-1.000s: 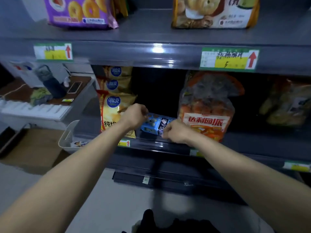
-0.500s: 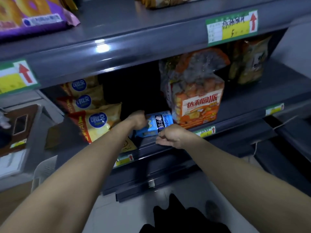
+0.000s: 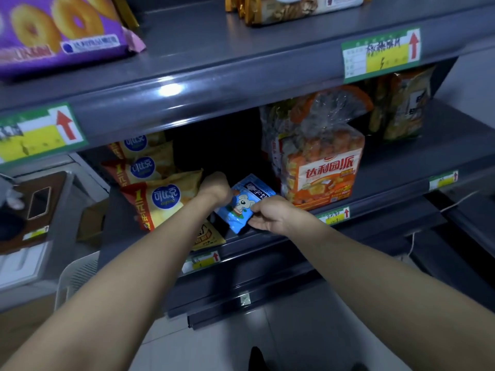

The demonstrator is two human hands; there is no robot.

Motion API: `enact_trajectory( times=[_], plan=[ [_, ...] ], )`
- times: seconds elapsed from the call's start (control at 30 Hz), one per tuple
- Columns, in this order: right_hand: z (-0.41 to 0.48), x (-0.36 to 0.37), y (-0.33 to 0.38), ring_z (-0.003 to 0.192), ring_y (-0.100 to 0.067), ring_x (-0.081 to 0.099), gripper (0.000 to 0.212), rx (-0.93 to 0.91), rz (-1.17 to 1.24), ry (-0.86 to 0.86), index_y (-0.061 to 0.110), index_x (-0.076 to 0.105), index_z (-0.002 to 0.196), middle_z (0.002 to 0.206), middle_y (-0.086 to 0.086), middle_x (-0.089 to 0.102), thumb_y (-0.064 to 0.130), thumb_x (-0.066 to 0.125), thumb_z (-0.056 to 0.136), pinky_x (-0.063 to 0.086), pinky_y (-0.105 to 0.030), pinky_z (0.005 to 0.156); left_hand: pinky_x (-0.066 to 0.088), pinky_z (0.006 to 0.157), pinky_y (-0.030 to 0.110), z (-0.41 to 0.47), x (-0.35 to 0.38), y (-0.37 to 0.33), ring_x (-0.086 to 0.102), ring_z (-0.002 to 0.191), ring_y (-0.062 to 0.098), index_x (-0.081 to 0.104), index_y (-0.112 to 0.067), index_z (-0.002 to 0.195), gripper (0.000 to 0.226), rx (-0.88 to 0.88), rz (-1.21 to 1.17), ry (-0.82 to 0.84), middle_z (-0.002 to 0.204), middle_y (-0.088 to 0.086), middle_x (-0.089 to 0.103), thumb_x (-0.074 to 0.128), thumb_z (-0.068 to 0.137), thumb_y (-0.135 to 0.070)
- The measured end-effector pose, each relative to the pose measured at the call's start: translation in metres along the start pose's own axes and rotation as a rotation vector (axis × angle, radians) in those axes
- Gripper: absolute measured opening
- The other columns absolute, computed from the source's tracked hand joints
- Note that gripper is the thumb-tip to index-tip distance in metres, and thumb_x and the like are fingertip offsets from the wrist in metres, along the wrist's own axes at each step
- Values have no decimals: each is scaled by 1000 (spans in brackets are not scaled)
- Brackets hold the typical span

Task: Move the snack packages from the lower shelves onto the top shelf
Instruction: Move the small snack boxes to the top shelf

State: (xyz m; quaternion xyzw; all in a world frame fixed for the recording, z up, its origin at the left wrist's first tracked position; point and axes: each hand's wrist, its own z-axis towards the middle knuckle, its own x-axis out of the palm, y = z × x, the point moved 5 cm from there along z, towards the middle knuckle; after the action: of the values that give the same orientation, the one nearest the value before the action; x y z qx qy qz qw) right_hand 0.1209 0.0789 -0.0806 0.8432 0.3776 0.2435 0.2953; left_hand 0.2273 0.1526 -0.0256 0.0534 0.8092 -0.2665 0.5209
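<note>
Dim bluish light, glare on shelf edge [image 3: 171, 89], shadowed recess, soft wide-angle edges

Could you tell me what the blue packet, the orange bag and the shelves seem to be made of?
The blue packet looks like glossy printed plastic film, creased and slightly shiny. The orange bag is clear wrinkled plastic with a printed label; contents show through. The shelves are probably painted metal: grey semi-gloss, with a bright reflection on the rounded edge.
</note>
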Motion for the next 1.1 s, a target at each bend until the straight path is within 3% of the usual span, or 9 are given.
enact_trajectory(
  times=[0.23, 0.37, 0.43, 0.53, 0.67, 0.73, 0.83, 0.97, 1.1],
  plan=[
    [-25, -7, 29, 106, -28, 63, 13, -69, -115, 18, 6, 52, 105, 113, -17, 63, 2, 49, 94, 53, -34, 78, 43, 64, 29, -28, -33, -25, 64, 95, 28, 66, 0, 100, 29, 3, -7, -132, 103, 15, 67, 67, 85, -24],
    [-48, -13, 38, 71, -20, 64, 13, -158, -245, 45, 0, 56, 105, 89, -12, 66, 2, 52, 92, 53, -31, 69, 41, 61, 30, -63, -41, -31, 64, 95, 30, 67, 1, 100, 30, -60, -43, -241, 102, 16, 67, 70, 83, -23],
    [-64, -20, 39, 64, -14, 61, 12, -211, -335, 53, 1, 58, 102, 87, -11, 65, 2, 55, 90, 53, -29, 65, 40, 60, 30, -86, -40, -33, 65, 90, 29, 70, 0, 94, 26, -108, -110, -280, 97, 15, 69, 73, 79, -21],
    [-93, -34, 39, 72, -15, 62, 12, -308, -484, 100, 2, 60, 100, 98, -11, 67, 2, 59, 88, 47, -22, 55, 43, 56, 30, -124, -34, -41, 66, 83, 29, 72, 1, 89, 22, -172, -213, -307, 87, 14, 69, 74, 78, -18],
    [-133, -59, 41, 84, -17, 62, 12, -470, -641, 181, 10, 58, 89, 103, -10, 67, 0, 63, 85, 52, -25, 66, 45, 60, 32, -171, -22, -60, 63, 74, 27, 72, 3, 85, 23, -222, -305, -343, 84, 17, 70, 76, 76, -18],
    [-151, -74, 43, 82, -15, 63, 15, -526, -708, 221, 10, 59, 95, 104, -9, 68, 2, 65, 84, 53, -22, 66, 52, 66, 35, -192, -16, -70, 62, 71, 26, 72, 2, 84, 23, -246, -370, -363, 83, 17, 71, 77, 74, -18],
    [-175, -98, 47, 73, -10, 63, 22, -614, -825, 243, 6, 62, 104, 98, -5, 69, 6, 67, 82, 47, -15, 51, 57, 78, 43, -219, -5, -88, 66, 72, 27, 72, 1, 76, 19, -247, -504, -399, 80, 18, 72, 79, 72, -16],
    [-206, -128, 55, 76, -9, 66, 26, -726, -934, 264, 10, 65, 106, 95, -1, 70, 7, 67, 80, 49, -18, 56, 58, 75, 47, -246, 6, -116, 69, 71, 27, 67, -3, 64, 17, -228, -597, -440, 73, 15, 71, 80, 70, -12],
    [-239, -153, 68, 67, 8, 59, 23, -848, -1000, 304, 24, 63, 96, 84, 14, 65, 7, 66, 81, 44, -9, 50, 59, 72, 45, -263, 7, -145, 70, 67, 22, 64, -6, 60, 20, -189, -631, -432, 69, 10, 71, 80, 71, -12]
  ],
)
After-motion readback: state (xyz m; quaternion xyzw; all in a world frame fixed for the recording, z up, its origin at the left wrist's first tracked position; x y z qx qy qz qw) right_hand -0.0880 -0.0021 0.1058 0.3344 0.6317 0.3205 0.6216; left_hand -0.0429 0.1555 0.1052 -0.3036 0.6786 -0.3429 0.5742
